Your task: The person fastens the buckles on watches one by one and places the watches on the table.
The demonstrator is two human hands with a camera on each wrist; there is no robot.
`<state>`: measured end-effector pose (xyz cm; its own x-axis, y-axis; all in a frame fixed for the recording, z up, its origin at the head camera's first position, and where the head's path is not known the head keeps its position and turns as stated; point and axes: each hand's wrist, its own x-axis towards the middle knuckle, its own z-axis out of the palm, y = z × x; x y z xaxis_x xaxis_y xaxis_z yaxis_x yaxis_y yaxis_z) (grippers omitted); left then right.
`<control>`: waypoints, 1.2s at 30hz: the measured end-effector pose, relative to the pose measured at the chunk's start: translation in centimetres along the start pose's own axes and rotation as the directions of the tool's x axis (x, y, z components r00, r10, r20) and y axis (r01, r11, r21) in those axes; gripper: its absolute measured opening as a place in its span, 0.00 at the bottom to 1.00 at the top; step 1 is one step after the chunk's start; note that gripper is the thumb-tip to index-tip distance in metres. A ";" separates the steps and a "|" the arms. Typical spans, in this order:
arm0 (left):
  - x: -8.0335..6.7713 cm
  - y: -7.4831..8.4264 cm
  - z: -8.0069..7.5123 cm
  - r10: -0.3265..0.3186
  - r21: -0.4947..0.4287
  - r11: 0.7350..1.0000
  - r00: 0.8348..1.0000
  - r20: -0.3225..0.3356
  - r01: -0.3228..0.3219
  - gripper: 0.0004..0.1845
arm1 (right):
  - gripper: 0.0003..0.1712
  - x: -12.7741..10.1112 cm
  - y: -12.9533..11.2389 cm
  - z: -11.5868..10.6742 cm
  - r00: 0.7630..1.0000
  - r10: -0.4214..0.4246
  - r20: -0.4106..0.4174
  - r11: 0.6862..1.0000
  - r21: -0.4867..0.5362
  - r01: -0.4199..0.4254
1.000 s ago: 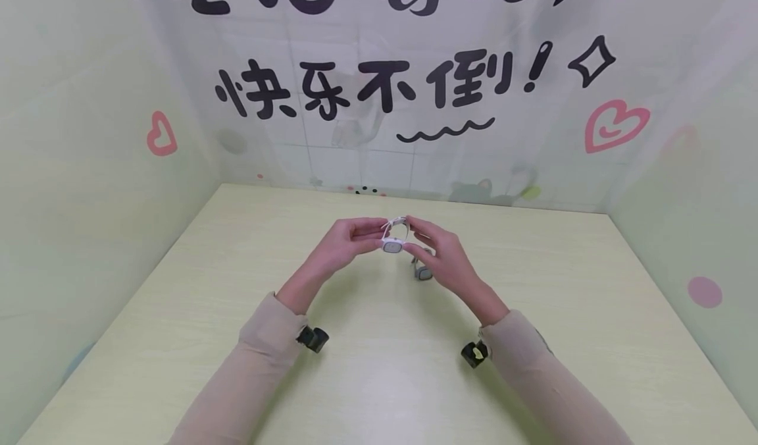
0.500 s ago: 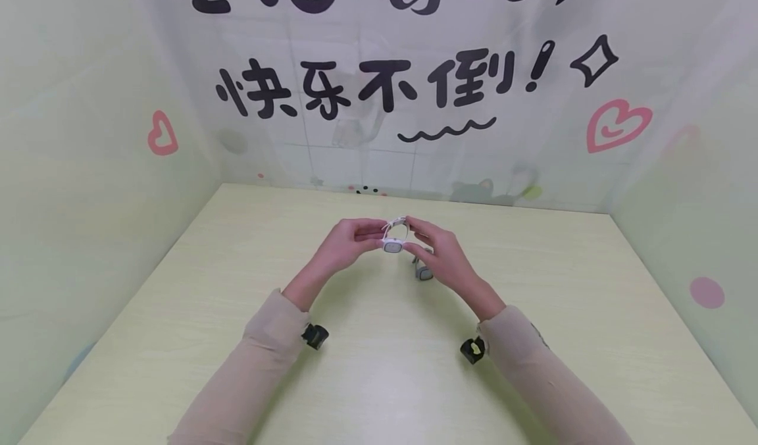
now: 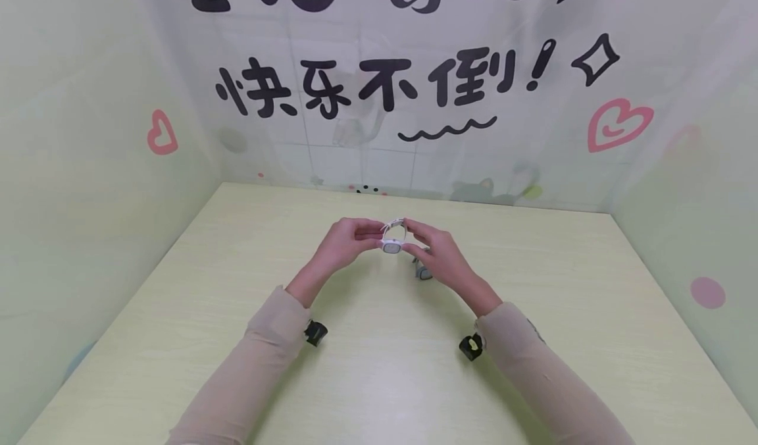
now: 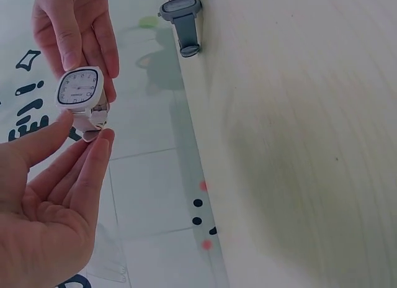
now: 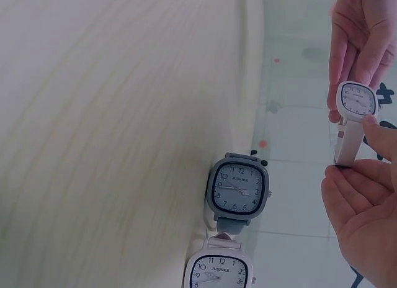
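Above the middle of the table (image 3: pixel 177 313), toward its far edge, the left hand (image 3: pixel 346 242) and right hand (image 3: pixel 441 254) both pinch a white watch (image 3: pixel 392 242). Beneath lie a grey watch (image 5: pixel 237 190) and seemingly another white one (image 5: pixel 217 270).

Bright, even, soft light with faint shadows; wide-angle bowing at head-view edges, streaky blur in wrist views.
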<state>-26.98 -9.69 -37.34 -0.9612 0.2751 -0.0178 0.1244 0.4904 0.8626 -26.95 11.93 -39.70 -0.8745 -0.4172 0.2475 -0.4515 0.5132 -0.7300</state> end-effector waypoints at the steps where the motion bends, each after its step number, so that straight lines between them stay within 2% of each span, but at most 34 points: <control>1: 0.0 0.0 0.0 0.000 0.007 1.000 1.000 -0.001 0.000 0.21 | 0.32 0.0 0.0 0.0 1.000 0.004 0.006 1.000 -0.004 -0.004; 14: 0.8 -1.0 0.1 -0.030 0.085 0.996 1.000 -0.010 0.030 0.21 | 0.32 0.6 0.5 0.4 0.995 0.053 0.080 0.995 -0.092 -0.046; 25: 1.0 -1.3 0.2 -0.049 0.151 0.987 0.999 0.011 0.047 0.19 | 0.30 1.0 0.9 0.8 0.989 0.060 0.137 0.990 -0.137 -0.042; 36: 1.1 -1.8 0.4 -0.090 0.211 0.974 0.996 0.028 0.082 0.18 | 0.29 1.0 0.9 1.4 0.977 0.108 0.185 0.968 -0.244 -0.061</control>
<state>-28.19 -9.89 -39.09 -0.9611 0.2534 -0.1095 0.0945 0.6746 0.7321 -27.99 10.88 -40.97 -0.8701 -0.4909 0.0448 -0.4270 0.7052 -0.5660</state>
